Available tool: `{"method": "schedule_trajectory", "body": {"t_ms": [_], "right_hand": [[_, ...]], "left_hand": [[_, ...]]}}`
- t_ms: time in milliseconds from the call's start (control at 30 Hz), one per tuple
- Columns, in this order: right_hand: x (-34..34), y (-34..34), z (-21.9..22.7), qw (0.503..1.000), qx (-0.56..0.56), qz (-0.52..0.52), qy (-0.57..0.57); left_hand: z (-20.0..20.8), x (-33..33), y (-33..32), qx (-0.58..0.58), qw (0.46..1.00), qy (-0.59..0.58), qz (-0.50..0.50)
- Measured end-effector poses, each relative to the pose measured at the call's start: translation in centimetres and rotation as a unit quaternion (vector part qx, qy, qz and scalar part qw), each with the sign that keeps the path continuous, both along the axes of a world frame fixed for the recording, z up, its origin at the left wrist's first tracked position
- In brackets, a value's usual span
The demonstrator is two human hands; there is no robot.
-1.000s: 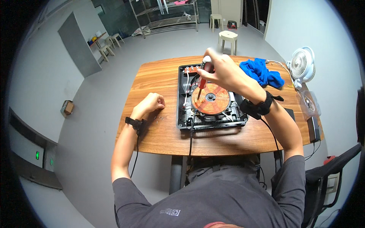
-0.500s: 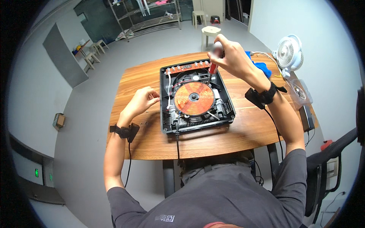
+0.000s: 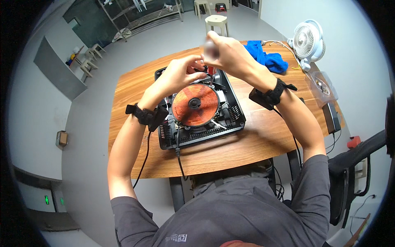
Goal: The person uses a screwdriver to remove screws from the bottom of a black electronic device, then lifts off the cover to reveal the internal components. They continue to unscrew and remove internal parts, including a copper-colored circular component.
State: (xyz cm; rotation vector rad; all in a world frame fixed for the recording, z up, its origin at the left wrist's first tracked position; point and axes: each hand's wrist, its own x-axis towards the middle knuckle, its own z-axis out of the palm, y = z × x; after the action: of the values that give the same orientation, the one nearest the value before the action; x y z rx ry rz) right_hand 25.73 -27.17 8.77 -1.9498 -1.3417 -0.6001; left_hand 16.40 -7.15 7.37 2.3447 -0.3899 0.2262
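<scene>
An opened induction cooker (image 3: 236,103) lies on the table, its round copper coil (image 3: 205,110) uncovered inside the black housing. My right hand (image 3: 231,54) is closed around a screwdriver (image 3: 211,71) with a red handle. The tool stands nearly upright, its shaft pointing down by the coil's far edge; I cannot make out the tip's contact. My left hand (image 3: 177,76) hovers over the housing's far left part, thumb and fingers apart beside the screwdriver. It hides much of the control board at the far side.
A wooden table (image 3: 263,142) carries the cooker. Toward its right side are a blue cloth (image 3: 267,57), a white fan (image 3: 307,41), a clear plastic box (image 3: 323,88) and a black adapter (image 3: 331,118). A black cable (image 3: 178,154) runs off the near edge. A stool (image 3: 217,20) stands beyond.
My left hand has moved from beside the housing's left edge up and right, next to the screwdriver. My right hand still holds the screwdriver. The whole view has shifted slightly.
</scene>
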Motion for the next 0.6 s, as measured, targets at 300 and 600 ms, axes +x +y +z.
{"method": "schedule_trajectory", "body": {"t_ms": [300,600], "right_hand": [[0.2,0.1,-0.2,1.0,0.017,-0.001,-0.02],[0.3,0.1,-0.3,1.0,0.016,0.008,-0.008]], "left_hand": [[0.4,1.3,-1.8,-0.006,1.0,0.017,-0.011],[0.3,1.2,-1.8,0.026,1.0,-0.006,-0.003]]}}
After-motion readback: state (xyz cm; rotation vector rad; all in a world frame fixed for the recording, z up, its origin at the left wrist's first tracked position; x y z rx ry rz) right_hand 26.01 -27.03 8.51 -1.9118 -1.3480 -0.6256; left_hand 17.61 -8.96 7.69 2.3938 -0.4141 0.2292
